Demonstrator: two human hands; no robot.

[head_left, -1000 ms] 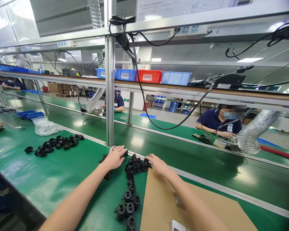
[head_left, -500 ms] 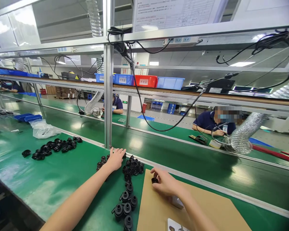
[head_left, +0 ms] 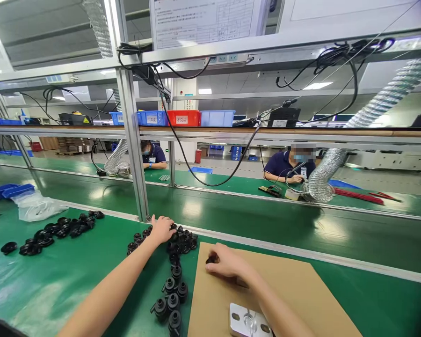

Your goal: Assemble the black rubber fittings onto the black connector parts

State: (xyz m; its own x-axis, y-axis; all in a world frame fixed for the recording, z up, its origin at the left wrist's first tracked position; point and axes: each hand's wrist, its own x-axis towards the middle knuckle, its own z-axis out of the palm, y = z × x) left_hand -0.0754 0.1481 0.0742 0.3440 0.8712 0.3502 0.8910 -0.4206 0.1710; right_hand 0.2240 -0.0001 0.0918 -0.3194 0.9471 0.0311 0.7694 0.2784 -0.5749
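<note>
Pinching a small black part (head_left: 210, 259) between thumb and fingers, the right hand (head_left: 226, 261) is now over the far left corner of the cardboard sheet (head_left: 287, 276) — a second ago it reached past that corner to the edge of the black heap (head_left: 186, 241). The left hand (head_left: 161, 230) has stayed left of the sheet, among the dark pieces; one lies at its fingertips, but I cannot tell whether they grip it. The view has swung right, and more of the metal block (head_left: 239, 324) shows on the sheet, beside the right forearm.

The sheet is flat, brown and matt, its far right corner cut at a slant. The block is silvery and smooth, with dark oval slots and a clear round piece at its middle. Along the sheet's left edge runs a column of black nozzled parts (head_left: 173, 302) — rounded, stepped bodies, some with a side spout. Well left of the sheet lie glossy, cup-like black pieces (head_left: 63, 229) and, farther left, a crumpled translucent bag (head_left: 38, 207).
</note>
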